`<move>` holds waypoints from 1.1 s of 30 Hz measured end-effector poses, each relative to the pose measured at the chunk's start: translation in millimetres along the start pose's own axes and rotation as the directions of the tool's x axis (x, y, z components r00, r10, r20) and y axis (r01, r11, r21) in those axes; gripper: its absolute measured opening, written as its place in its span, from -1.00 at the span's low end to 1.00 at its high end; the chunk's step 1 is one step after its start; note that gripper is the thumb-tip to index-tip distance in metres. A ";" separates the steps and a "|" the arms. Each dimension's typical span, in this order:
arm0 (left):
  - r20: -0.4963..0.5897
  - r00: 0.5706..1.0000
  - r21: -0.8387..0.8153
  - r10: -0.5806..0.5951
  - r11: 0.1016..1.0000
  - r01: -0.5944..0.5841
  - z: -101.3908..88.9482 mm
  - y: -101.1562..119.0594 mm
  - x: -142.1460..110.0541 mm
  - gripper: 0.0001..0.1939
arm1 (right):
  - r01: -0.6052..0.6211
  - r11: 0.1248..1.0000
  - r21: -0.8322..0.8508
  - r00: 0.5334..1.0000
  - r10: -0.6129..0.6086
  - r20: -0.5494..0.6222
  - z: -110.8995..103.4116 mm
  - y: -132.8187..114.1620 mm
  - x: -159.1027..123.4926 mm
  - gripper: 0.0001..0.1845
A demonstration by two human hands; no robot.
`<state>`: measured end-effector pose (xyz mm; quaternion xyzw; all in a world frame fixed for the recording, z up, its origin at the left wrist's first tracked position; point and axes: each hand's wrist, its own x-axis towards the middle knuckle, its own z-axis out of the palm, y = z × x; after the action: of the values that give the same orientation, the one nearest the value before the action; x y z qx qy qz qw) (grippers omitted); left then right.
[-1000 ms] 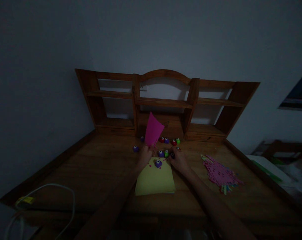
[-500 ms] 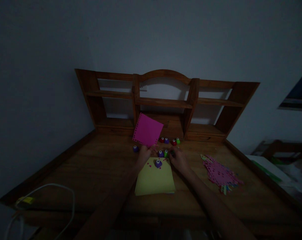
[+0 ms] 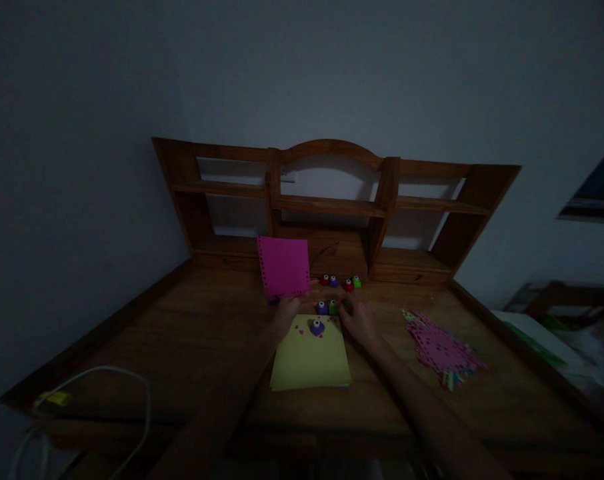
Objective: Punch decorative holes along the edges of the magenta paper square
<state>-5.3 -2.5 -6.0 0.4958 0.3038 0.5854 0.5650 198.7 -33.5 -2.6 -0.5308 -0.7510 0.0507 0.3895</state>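
Note:
My left hand [image 3: 287, 312] pinches the lower edge of a bright pink sheet of paper [image 3: 285, 265]. Small holes run along the sheet's left and bottom edges, and it stands upright, facing me. My right hand [image 3: 358, 319] rests with curled fingers beside a green craft punch [image 3: 333, 307]; a bit of green shows among these fingers, but what they hold is mostly hidden. A purple craft punch [image 3: 323, 308] touches the green one. Below lies a stack of yellow paper [image 3: 311, 360] bearing another purple punch [image 3: 317, 327] and several tiny pink paper hearts.
Several more punches, including a red one [image 3: 349, 285], sit along the back. To the right is a pile of punched pink paper [image 3: 442, 347]. A wooden shelf unit [image 3: 327, 205] closes off the desk's rear. A white cable [image 3: 147, 393] loops over the front left.
The pink sheet has turned from a narrow, edge-angled view to facing me squarely, and shifted left and slightly lower. My right hand stays nearly in place beside the punches.

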 end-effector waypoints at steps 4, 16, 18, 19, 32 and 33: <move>-0.002 1.000 0.009 -0.005 1.000 0.005 1.5 1.2 -0.2 -0.58 | 0.024 0.999 0.041 1.000 -0.024 -0.014 0.4 -0.4 0.8 -0.89; 0.028 0.999 0.032 -0.029 0.999 0.028 2.8 3.1 0.8 -0.56 | 0.116 0.987 0.108 0.993 -0.114 -0.024 1.1 -1.8 0.3 -0.91; 0.027 0.999 0.029 -0.038 0.999 0.038 1.7 1.2 2.0 -0.56 | 0.124 0.986 0.110 0.992 -0.121 -0.025 1.0 -1.8 0.3 -0.92; 0.031 0.999 0.029 -0.043 0.999 0.042 1.0 0.0 2.5 -0.56 | 0.128 0.985 0.113 0.992 -0.126 -0.025 0.8 -2.1 0.3 -0.92; 0.055 0.997 0.020 -0.063 0.998 0.062 2.2 -2.0 0.4 -0.49 | 0.240 0.937 0.253 0.945 -0.285 0.159 -2.3 -15.2 -4.8 -0.83; 0.045 0.996 0.020 -0.075 0.997 0.074 2.4 -2.3 0.9 -0.49 | 0.241 0.934 0.264 0.939 -0.293 0.180 -2.4 -16.6 -5.7 -0.82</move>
<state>-2.1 -1.7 -7.1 0.5027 0.3145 0.5494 0.5887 188.5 -46.2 4.1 -0.3640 -0.8428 0.1439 0.3693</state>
